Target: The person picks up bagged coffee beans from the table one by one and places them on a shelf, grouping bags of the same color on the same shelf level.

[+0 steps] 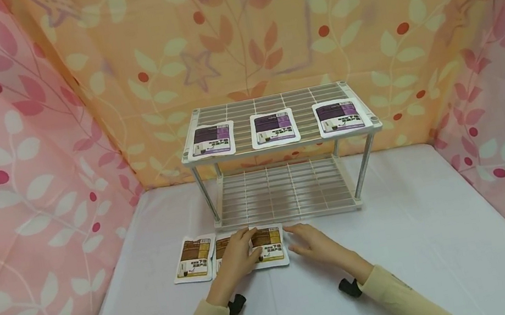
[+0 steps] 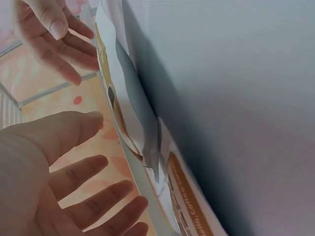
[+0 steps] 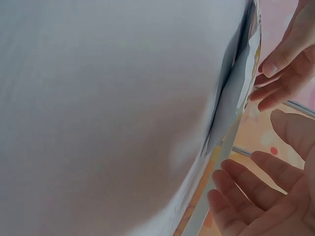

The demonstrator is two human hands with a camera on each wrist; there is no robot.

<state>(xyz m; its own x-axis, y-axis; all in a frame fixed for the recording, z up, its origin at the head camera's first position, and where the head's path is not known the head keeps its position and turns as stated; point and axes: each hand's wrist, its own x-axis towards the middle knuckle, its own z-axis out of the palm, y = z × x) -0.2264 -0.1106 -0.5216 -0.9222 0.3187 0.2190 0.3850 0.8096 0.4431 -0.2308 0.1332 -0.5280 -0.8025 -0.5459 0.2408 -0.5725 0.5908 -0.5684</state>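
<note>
Three white pouches with brown and yellow labels lie in a row on the table: a left pouch point(image 1: 194, 259), a middle pouch point(image 1: 220, 247) and a right pouch point(image 1: 273, 244). My left hand point(image 1: 236, 256) hovers over the middle and right ones, partly hiding them, its fingers loosely spread. Just off the right pouch's right edge is my right hand point(image 1: 319, 246), fingers extended and holding nothing. In the left wrist view, "Hello, Coffee" lettering shows on one pouch point(image 2: 189, 201), and the left fingers point(image 2: 81, 172) appear apart from the packs.
Behind the pouches stands a white two-tier wire rack point(image 1: 288, 190). Three purple-labelled pouches lie along the front of its top shelf: left point(image 1: 211, 140), middle point(image 1: 274, 128) and right point(image 1: 341, 116). Floral curtains point(image 1: 231, 27) enclose the white-covered table point(image 1: 427, 240) at the back and sides.
</note>
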